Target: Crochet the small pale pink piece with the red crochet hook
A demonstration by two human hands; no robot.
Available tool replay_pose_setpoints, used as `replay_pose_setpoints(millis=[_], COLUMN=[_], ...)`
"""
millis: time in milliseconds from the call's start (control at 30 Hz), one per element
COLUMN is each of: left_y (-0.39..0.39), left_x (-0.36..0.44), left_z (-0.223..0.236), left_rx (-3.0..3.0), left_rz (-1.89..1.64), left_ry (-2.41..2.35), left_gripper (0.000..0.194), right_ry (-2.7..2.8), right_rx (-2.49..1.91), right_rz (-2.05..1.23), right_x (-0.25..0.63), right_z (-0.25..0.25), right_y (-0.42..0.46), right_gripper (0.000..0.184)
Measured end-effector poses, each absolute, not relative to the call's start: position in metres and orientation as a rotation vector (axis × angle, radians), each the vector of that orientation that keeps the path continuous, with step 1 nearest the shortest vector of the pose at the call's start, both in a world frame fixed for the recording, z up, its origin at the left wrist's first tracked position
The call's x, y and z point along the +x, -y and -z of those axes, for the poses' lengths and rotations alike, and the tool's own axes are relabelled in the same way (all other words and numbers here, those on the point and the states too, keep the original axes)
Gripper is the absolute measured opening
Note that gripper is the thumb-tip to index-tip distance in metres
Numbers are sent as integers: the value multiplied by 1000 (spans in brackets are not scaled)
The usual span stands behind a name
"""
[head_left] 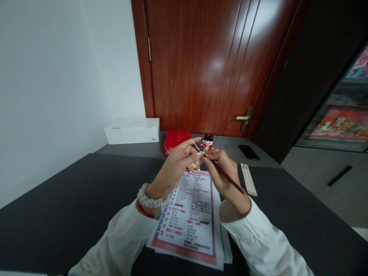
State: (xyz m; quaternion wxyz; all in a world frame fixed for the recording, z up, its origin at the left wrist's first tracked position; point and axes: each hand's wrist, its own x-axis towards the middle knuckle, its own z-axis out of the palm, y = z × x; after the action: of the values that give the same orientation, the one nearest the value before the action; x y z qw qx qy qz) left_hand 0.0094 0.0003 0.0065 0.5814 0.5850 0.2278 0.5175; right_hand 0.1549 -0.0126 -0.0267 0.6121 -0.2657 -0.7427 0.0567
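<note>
My left hand (177,163) pinches a small piece of white crochet work (200,154), with white yarn (196,145) looped over its raised index finger. In my right hand (225,172) is a crochet hook (231,180) with a long brown handle, held like a pen. Its tip meets the white work between both hands; the exact stitch is too small to make out. Beneath my hands lie printed pattern sheets (198,214). A small yellowish item (193,167), partly hidden by my fingers, sits at their top edge.
Behind my hands stand a red box (176,138) and a doll (208,142) with black hair buns. A long white box (132,131) rests at the back left. To the right lie a phone (248,152) and a narrow pale packet (248,179) on the dark table (86,203).
</note>
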Motion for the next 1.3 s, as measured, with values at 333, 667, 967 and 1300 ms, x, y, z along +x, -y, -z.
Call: replay_pose_setpoints(millis=[333,667,967,1300], left_y=[-4,-17,-21,-28], left_x=[-2,-17,-23,-26], left_z=[-8,4,9,14], left_rx=[1185,1242,1280,1292], left_rz=[-1002,-878,-750,-636], left_ry=[-430,-397,-414,-362], left_gripper=[50,48,46,51], right_ry=[1698,1694,1732,1733], right_rx=[-480,-497,-523,-488], right_rz=[-253,-573,-608,-645], right_x=[167,192,197,197], right_z=[32,28,25,26], right_y=[10,18,23,22], right_gripper=[6,4,8,7])
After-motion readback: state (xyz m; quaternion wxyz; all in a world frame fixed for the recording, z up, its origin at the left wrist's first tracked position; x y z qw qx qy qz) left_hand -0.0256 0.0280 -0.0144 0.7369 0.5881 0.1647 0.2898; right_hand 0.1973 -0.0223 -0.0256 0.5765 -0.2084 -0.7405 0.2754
